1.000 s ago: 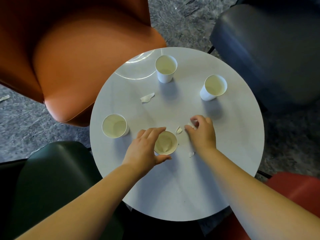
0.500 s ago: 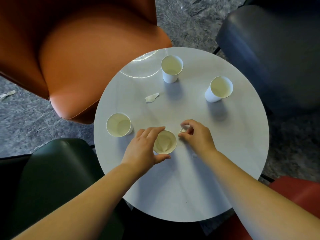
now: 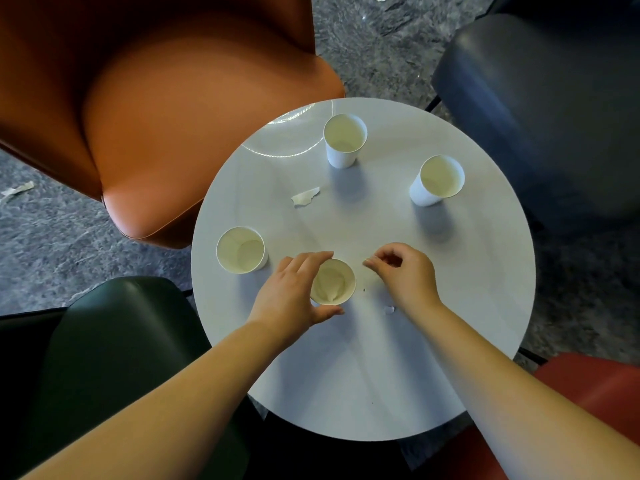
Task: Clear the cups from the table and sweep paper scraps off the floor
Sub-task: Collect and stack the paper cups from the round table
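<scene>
Four white paper cups stand on the round white table [image 3: 478, 306]. My left hand [image 3: 294, 296] grips the nearest cup [image 3: 333, 283] around its rim, and paper bits lie inside that cup. My right hand [image 3: 403, 273] hovers just right of that cup, fingertips pinched together on a small paper scrap that is mostly hidden. The other cups are at the left [image 3: 241, 250], the far middle [image 3: 345, 139] and the far right [image 3: 437, 180]. A torn scrap [image 3: 305, 196] lies on the table past my left hand. A tiny scrap [image 3: 389, 309] lies by my right wrist.
An orange armchair [image 3: 166, 109] stands at the far left, a dark blue chair [image 3: 554, 98] at the far right, a green chair [image 3: 114, 341] at the near left and a red chair [image 3: 595, 389] at the near right. Paper scraps [image 3: 17, 190] lie on the grey carpet.
My right hand picked the small scrap off the table beside the held cup and lifted slightly. My left hand stays on the cup.
</scene>
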Action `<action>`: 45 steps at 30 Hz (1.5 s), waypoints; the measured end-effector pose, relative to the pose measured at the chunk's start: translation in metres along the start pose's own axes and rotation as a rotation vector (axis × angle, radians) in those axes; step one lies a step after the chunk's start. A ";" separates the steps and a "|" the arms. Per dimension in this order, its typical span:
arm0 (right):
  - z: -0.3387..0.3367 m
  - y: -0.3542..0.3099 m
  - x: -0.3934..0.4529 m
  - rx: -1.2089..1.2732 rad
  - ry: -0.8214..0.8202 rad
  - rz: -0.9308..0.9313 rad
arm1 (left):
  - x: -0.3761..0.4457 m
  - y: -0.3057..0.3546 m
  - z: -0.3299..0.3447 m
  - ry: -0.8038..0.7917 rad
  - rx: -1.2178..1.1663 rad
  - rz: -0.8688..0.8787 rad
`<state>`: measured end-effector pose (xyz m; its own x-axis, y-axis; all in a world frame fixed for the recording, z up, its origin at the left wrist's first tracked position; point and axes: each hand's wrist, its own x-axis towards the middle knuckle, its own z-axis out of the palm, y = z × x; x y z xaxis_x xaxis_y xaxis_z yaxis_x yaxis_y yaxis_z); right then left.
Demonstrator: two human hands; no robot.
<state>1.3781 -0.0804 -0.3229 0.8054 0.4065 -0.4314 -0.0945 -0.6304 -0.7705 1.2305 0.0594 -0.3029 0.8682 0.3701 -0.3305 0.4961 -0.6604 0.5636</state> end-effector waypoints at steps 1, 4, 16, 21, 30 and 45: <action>-0.003 -0.007 -0.008 0.063 0.006 -0.019 | 0.001 0.001 0.000 -0.005 -0.006 -0.002; -0.003 -0.024 -0.034 0.159 -0.058 -0.075 | 0.003 0.005 0.001 -0.012 -0.020 -0.003; -0.004 -0.029 -0.052 0.165 -0.181 -0.124 | 0.004 0.012 0.008 -0.010 -0.057 -0.011; -0.027 0.009 -0.049 -0.056 -0.046 -0.068 | 0.002 0.011 0.006 -0.020 -0.031 -0.022; -0.019 0.063 -0.051 -0.353 -0.156 -0.039 | -0.004 0.012 0.008 -0.011 -0.002 -0.009; -0.007 -0.001 -0.053 0.093 -0.039 -0.119 | -0.007 0.009 0.004 -0.009 0.007 -0.032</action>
<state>1.3395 -0.1055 -0.2964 0.7909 0.5014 -0.3509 -0.0551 -0.5127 -0.8568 1.2291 0.0485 -0.2983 0.8517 0.3851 -0.3552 0.5235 -0.6531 0.5472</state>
